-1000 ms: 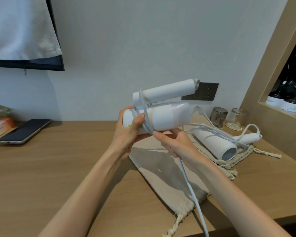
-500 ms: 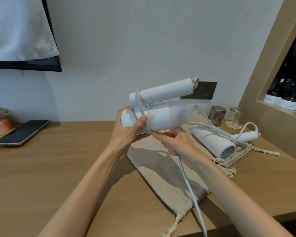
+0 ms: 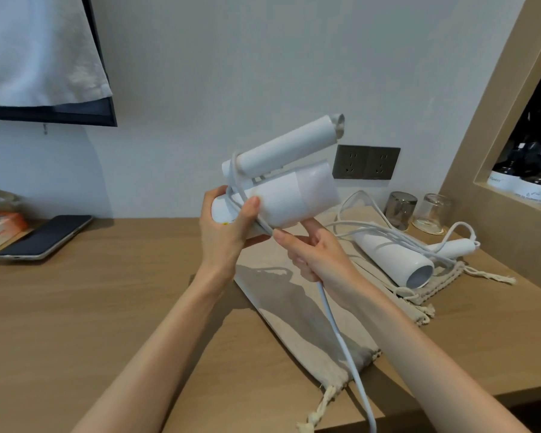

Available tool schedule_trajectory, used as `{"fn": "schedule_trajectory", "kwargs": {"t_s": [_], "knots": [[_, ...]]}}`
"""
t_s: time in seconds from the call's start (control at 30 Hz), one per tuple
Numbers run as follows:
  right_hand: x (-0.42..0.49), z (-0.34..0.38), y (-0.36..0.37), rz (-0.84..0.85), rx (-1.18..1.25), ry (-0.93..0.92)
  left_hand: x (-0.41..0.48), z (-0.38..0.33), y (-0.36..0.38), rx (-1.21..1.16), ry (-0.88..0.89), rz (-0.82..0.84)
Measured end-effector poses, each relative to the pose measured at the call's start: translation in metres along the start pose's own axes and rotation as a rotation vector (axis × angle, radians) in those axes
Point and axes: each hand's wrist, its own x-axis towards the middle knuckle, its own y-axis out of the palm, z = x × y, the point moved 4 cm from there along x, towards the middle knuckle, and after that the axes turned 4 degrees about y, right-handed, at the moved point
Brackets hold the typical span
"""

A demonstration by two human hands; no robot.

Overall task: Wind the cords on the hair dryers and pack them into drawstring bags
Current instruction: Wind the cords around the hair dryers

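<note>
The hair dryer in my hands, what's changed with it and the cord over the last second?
Little changed. The held hair dryer tipped so its folded handle points a bit more upward. The left hand kept gripping its rear end, thumb pinning the cord; the right hand kept its hold on the cord beneath the barrel. The second dryer, the bags and the phone stayed put.

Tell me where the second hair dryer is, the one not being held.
The second hair dryer lies on the desk's right side, atop a drawstring bag, just in front of two upturned glasses.
</note>
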Motion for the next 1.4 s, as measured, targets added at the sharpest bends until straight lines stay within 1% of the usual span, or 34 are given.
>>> {"fn": "schedule_trajectory", "kwargs": {"t_s": [0.07, 0.13, 0.27, 0.37, 0.5, 0.63, 0.7, 0.8, 0.93, 1.0, 1.2, 1.27, 1.3, 1.4], "knots": [[0.001, -0.002, -0.001, 0.024, -0.020, -0.008, 0.002, 0.003, -0.001, -0.061, -0.078, 0.002], [0.001, -0.003, -0.006, 0.044, -0.074, -0.012, 0.004, 0.005, -0.002, -0.068, -0.114, 0.012], [0.000, -0.001, -0.025, 0.071, -0.276, -0.005, 0.003, 0.009, 0.002, -0.089, -0.171, 0.057], [-0.002, -0.001, -0.043, 0.080, -0.383, 0.024, 0.000, 0.014, 0.006, -0.159, -0.252, 0.068], [-0.007, -0.001, -0.068, 0.021, -0.472, 0.102, 0.001, 0.017, 0.007, -0.199, -0.304, 0.119], [-0.010, 0.005, -0.092, -0.083, -0.604, 0.187, 0.000, 0.018, 0.009, -0.104, -0.285, 0.268], [-0.010, 0.012, -0.104, -0.125, -0.622, 0.221, -0.003, 0.020, 0.010, -0.056, -0.274, 0.353], [-0.013, 0.026, -0.117, -0.168, -0.675, 0.221, -0.003, 0.023, 0.009, 0.011, -0.266, 0.441], [-0.007, 0.038, -0.122, -0.218, -0.747, 0.192, -0.002, 0.023, 0.009, 0.153, -0.187, 0.512], [-0.003, 0.043, -0.118, -0.212, -0.763, 0.188, -0.006, 0.023, 0.013, 0.217, -0.153, 0.540], [-0.002, 0.058, -0.094, -0.198, -0.795, 0.120, -0.002, 0.024, 0.011, 0.379, -0.024, 0.554], [0.000, 0.063, -0.080, -0.164, -0.826, 0.089, -0.001, 0.024, 0.009, 0.436, 0.010, 0.558], [0.001, 0.065, -0.074, -0.153, -0.818, 0.074, -0.001, 0.025, 0.010, 0.460, 0.026, 0.564], [0.004, 0.067, -0.059, -0.170, -0.688, 0.075, -0.004, 0.033, 0.013, 0.546, 0.074, 0.572]]}}
